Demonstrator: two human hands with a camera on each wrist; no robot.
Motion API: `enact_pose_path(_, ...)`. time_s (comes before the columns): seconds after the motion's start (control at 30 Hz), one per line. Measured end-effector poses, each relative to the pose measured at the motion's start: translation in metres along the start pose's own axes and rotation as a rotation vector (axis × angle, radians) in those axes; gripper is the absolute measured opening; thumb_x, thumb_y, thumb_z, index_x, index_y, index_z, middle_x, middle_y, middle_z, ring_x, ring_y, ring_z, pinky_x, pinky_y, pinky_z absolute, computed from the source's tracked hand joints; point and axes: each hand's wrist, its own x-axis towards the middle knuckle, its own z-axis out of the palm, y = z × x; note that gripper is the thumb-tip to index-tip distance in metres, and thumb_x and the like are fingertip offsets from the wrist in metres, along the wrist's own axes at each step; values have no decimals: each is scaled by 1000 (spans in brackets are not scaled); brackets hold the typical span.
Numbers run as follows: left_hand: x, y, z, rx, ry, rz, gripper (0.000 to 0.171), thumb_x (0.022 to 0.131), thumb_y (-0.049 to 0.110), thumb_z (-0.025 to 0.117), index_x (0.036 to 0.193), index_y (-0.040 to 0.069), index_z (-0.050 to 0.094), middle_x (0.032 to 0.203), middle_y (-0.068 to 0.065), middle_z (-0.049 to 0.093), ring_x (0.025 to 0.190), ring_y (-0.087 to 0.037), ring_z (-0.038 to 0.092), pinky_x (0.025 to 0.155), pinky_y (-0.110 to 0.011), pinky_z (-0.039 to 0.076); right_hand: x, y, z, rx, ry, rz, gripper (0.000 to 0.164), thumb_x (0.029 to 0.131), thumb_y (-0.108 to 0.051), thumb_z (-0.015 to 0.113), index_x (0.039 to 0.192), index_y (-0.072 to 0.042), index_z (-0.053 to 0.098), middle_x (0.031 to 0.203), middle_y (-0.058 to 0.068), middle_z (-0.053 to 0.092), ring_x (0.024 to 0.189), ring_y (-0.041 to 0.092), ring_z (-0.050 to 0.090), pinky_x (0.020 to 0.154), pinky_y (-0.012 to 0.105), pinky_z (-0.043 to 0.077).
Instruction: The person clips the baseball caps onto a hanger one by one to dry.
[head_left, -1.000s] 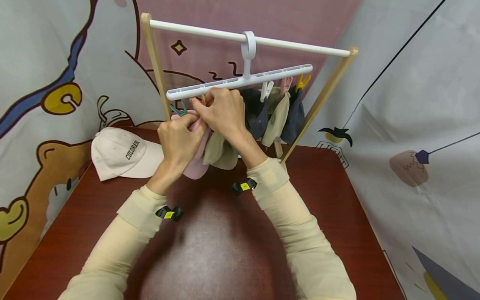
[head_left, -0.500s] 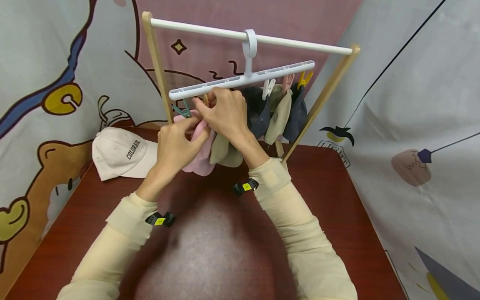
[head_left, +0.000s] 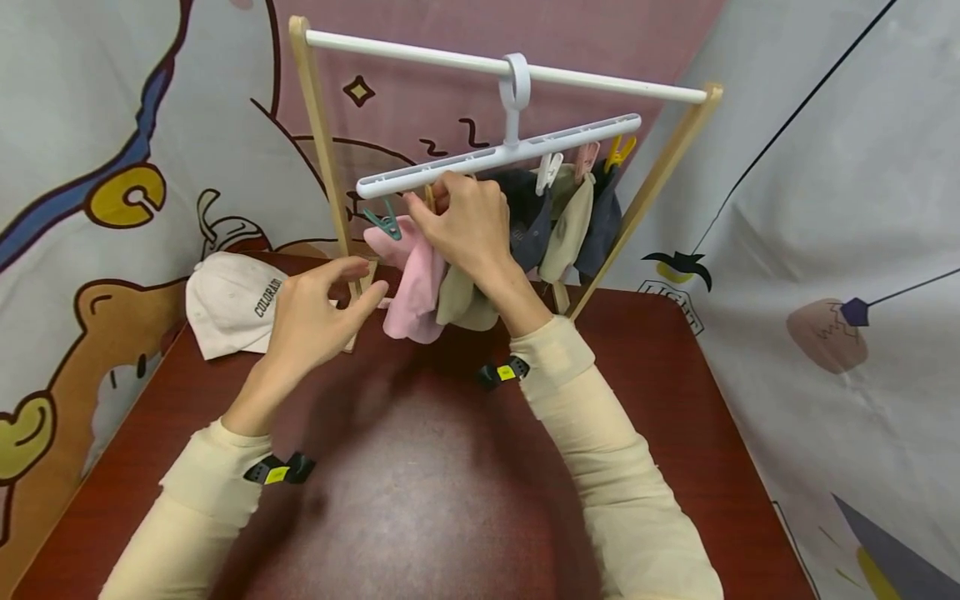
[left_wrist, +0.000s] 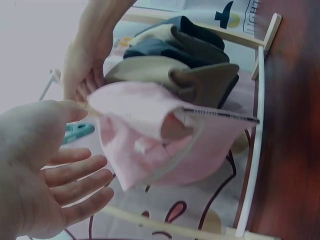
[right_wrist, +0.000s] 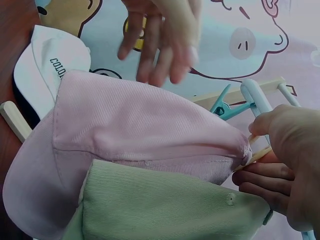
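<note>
A pink cap (head_left: 418, 292) hangs by its edge below the left half of a white hanger (head_left: 495, 158). My right hand (head_left: 472, 223) pinches an orange clothespin (right_wrist: 260, 153) at the gathered edge of that cap; the fingers partly cover the clothespin. To the left of the cap, my left hand (head_left: 307, 317) holds nothing, its fingers spread and apart from the fabric. A teal clothespin (head_left: 386, 225) dangles from the hanger's left end, beside the pink cap. Just right of the pink cap hangs an olive cap (head_left: 461, 302), its top hidden behind my right hand.
Further right, dark and beige caps (head_left: 567, 237) hang from white, pink and yellow clothespins (head_left: 619, 152). The hanger hooks over the white bar (head_left: 420, 54) of a wooden-legged rack. A white cap (head_left: 228, 300) lies at the back left of the brown table (head_left: 405, 483).
My left hand has let go of the pink cap and moved away to the left and down. The hanger has shifted slightly right, and my right hand with it, still at the orange clothespin.
</note>
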Motion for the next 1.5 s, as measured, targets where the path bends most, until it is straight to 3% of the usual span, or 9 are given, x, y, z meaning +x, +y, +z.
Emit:
enact_pose_path(0.13,-10,-10,-10,-8,-6,-29,36,102,30,83,131,8,82,119,-13,87,106,-32,84,84,-42,64,-3,2,-2,-1,-1,0,37,102,-42,81,83,-11,72,74,4,74,69,27,69,66,43,54)
enact_pose_path(0.2,-14,-15,-15,-13,-8,-46,37,102,29,84,132,8,82,120,-13,87,109,-32,84,85,-32,64,-4,2,-3,-1,-2,1,37,102,-41,81,84,-11,72,75,4,75,69,26,69,66,43,54)
enact_pose_path(0.33,-23,-24,-24,-23,5,-78,37,102,30,83,132,8,82,120,-13,87,111,-32,83,83,-9,51,-6,0,-4,12,4,3,35,102,-41,80,85,-11,73,76,3,76,69,25,69,66,43,54)
enact_pose_path(0.47,-33,-34,-33,-27,24,-114,36,103,30,83,132,9,82,120,-14,87,109,-30,82,83,-5,49,-5,-3,-4,37,21,-3,34,102,-41,80,86,-12,75,78,3,79,70,25,71,67,42,55)
enact_pose_path(0.57,-40,-44,-39,-28,34,-150,37,102,30,84,134,10,82,121,-13,87,105,-2,78,83,-3,49,-5,-7,-5,48,40,-8,33,101,-41,80,86,-12,76,78,2,80,71,24,73,68,42,55)
enact_pose_path(0.7,-49,-57,-46,-24,41,-196,40,102,29,85,137,11,81,124,-16,86,100,29,57,84,1,46,-4,-13,-5,50,64,-13,33,101,-41,81,85,-12,76,78,2,80,71,23,73,67,42,55)
enact_pose_path(1.2,-71,-83,-70,36,93,-280,38,102,32,84,133,10,83,122,-19,86,86,37,53,77,6,43,-8,-25,-9,43,83,-34,33,104,-38,78,88,-9,74,81,4,81,72,24,74,67,42,56)
enact_pose_path(1.5,-75,-96,-74,64,121,-291,38,101,31,85,133,11,83,120,-17,86,85,39,52,76,7,41,-11,-28,-16,71,70,-47,30,105,-34,78,105,-5,82,97,6,89,83,22,83,77,43,64)
